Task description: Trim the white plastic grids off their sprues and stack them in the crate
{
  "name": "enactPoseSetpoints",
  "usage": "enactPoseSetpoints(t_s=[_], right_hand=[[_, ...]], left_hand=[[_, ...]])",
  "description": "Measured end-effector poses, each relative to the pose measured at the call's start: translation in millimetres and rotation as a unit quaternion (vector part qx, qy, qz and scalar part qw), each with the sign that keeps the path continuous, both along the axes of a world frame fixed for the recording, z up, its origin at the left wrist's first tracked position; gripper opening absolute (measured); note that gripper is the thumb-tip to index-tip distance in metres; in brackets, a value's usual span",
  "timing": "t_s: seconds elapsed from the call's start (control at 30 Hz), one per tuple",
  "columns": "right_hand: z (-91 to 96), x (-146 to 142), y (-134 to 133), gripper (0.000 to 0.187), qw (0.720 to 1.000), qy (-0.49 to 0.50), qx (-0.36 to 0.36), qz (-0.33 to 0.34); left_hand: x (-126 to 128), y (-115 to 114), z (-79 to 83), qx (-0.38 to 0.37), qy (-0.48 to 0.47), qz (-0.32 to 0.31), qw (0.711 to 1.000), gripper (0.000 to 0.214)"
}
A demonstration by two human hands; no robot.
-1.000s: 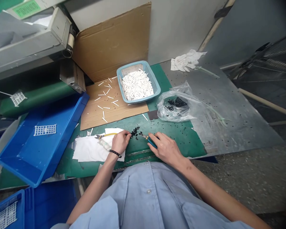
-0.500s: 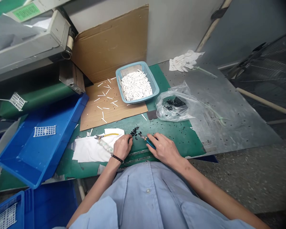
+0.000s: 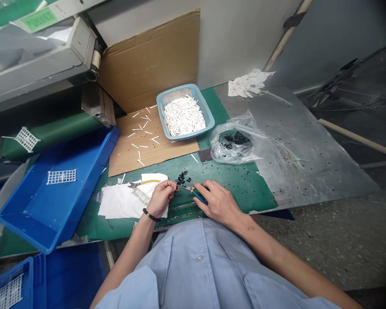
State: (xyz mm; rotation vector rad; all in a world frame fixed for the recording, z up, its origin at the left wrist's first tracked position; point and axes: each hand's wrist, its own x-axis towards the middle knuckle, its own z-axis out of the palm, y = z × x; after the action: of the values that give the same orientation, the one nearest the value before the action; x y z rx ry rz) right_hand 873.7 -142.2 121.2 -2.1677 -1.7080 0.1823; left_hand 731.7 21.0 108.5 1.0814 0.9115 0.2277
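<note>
My right hand [image 3: 220, 201] is closed around the blue handles of a pair of cutting pliers [image 3: 197, 195], whose metal jaws point left. Facing the jaws, my left hand [image 3: 162, 195] pinches a small black piece [image 3: 176, 188] between thumb and fingertips; its exact shape is too small to make out. Just beyond the fingertips lies a small pile of black pieces [image 3: 182, 177] on the green mat [image 3: 244, 184]. Beside my left hand, yellow-handled pliers [image 3: 148, 182] rest on a white cloth [image 3: 119, 202].
A light blue basket [image 3: 211, 115] holds many white sticks, and more lie scattered on the cardboard [image 3: 122, 159]. To its right sits a clear plastic bag [image 3: 255, 148] with black pieces inside. White gloves [image 3: 249, 82] lie farther back. A blue bin [image 3: 35, 223] stands at left.
My left hand has lifted and turned slightly, and a black piece now shows at its fingertips. The pliers in my right hand have shifted slightly left and down.
</note>
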Motion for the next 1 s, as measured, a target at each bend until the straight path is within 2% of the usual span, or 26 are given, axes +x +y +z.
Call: enactPoseSetpoints(t_s=[0.17, 0.4, 0.8, 1.0], right_hand=[[4.3, -2.8, 3.9, 0.036, 1.0, 0.005, 0.001, 0.023], [7.0, -1.1, 6.4, 0.035, 0.999, -0.014, 0.0, 0.051], [19.0, -4.0, 7.6, 0.032, 0.996, -0.035, -0.054, 0.06], [19.0, -7.8, 7.3, 0.017, 0.991, -0.036, -0.111, 0.065]], left_hand=[[-1.7, 0.1, 5.8, -0.061, -0.035, 0.008, 0.997, 0.023], [-6.1, -0.4, 10.1, -0.071, -0.029, -0.021, 0.997, 0.024], [-11.7, 3.3, 5.0, -0.025, -0.002, -0.049, 0.998, 0.027], [-10.5, 4.7, 6.6, -0.002, 0.018, -0.089, 0.996, 0.027]])
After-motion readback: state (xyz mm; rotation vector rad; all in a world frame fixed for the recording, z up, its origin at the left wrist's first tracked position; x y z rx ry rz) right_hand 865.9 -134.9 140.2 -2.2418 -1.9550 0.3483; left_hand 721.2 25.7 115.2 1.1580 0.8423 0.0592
